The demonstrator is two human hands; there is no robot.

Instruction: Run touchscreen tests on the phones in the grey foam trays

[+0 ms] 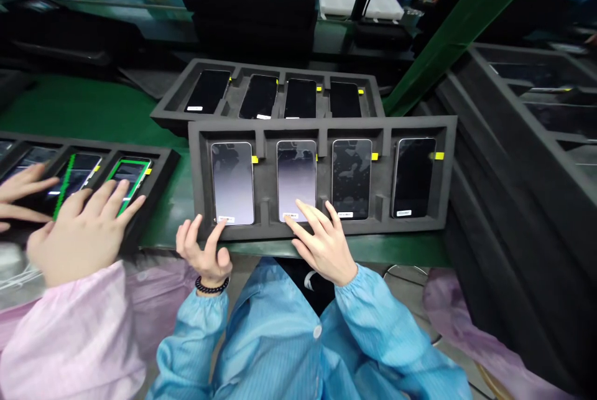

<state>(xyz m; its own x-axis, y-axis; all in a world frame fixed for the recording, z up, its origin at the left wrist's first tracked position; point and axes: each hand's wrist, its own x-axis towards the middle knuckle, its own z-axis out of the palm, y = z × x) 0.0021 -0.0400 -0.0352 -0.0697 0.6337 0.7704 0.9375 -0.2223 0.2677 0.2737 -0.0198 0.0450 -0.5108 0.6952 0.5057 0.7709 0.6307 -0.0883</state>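
Observation:
A black foam tray stands in front of me with several phones in its compartments. My left hand, with a dark bead bracelet at the wrist, has a fingertip at the lower edge of the leftmost phone, near its white label. Over the bottom of the second phone lies my right hand, fingers spread. Both of these screens glow pale grey-violet. The third phone has a dark screen with blotchy marks, and the fourth phone is dark. Yellow tabs stick out at their right sides.
Behind stands another foam tray of dark phones. At left, a co-worker's hands in pink sleeves touch phones in a third tray. A green post slants at right beside stacked foam trays. People in blue work across the bench.

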